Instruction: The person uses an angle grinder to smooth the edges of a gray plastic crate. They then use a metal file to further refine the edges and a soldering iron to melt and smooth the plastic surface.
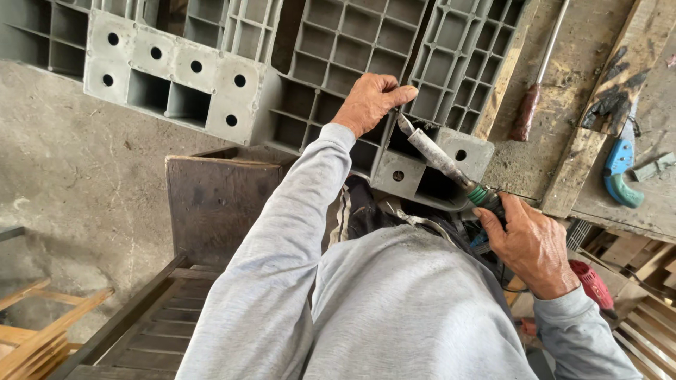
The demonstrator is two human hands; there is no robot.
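Centre frame, our left hand grips the grey pallet; our right hand fingers close round the tool.

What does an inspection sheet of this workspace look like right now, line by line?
Surface: worn wooden bench, scratched.
Job's things: grey plastic pallet; metal-barrelled tool tipped into its corner block.
Clutter: screwdriver, blue-handled tool, red power tool.
Grippers: left hand grips a pallet rib; right hand holds the tool's handle.
Cables: dark cord below the right hand, partly hidden.
Surroundings: concrete floor, wooden chair.
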